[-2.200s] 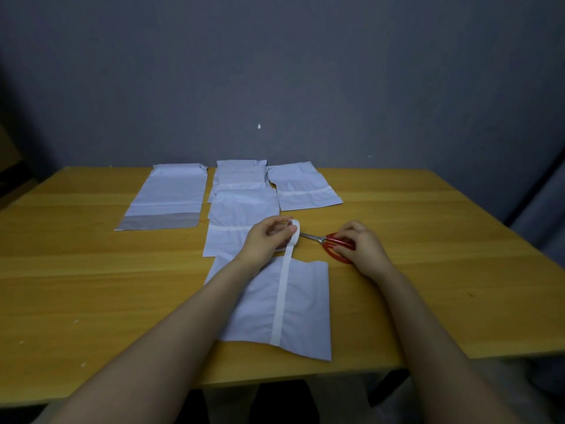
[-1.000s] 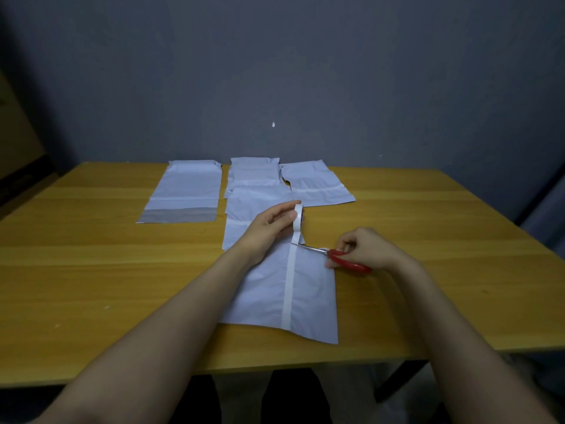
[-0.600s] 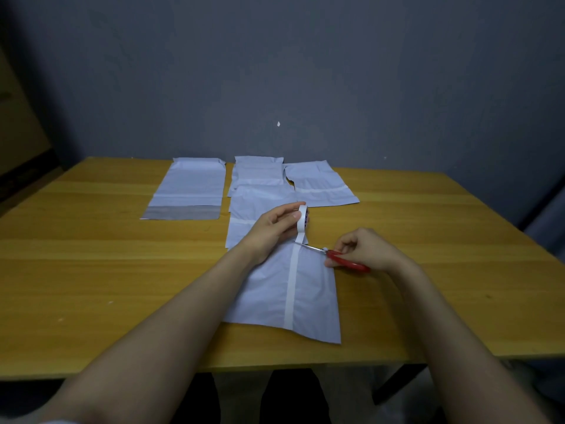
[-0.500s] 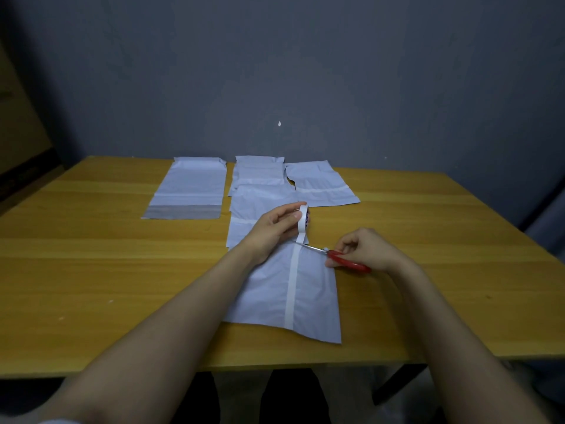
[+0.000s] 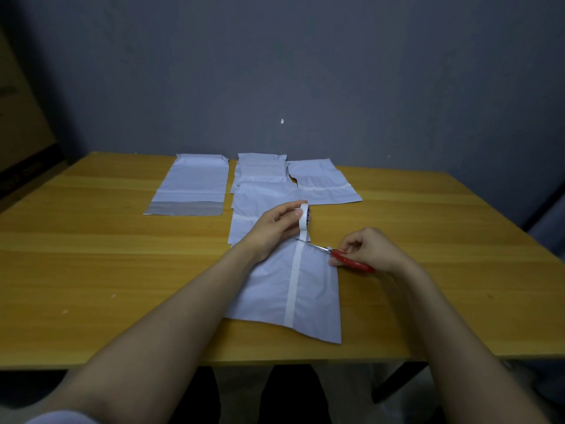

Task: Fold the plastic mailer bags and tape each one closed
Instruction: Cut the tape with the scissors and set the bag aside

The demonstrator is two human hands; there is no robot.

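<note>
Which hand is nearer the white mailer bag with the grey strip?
Left: left hand, holding the white tape roll, is right of that bag; right hand, gripping red-handled scissors, is farther right.

My left forearm (image 5: pixel 183 325) enters from the lower left of the frame and my right forearm (image 5: pixel 443 332) from the lower right, both bare up to the wrists. In the bottom left corner a rounded edge of pale, light-coloured sleeve (image 5: pixel 58 419) shows. My left hand (image 5: pixel 275 226) and right hand (image 5: pixel 370 250) are uncovered, and a short nail shows on my left thumb (image 5: pixel 298 213). Below the near edge of the table (image 5: pixel 91 255) dark shapes (image 5: pixel 293 393) may be my trousers, but it is too dim to tell.
</note>
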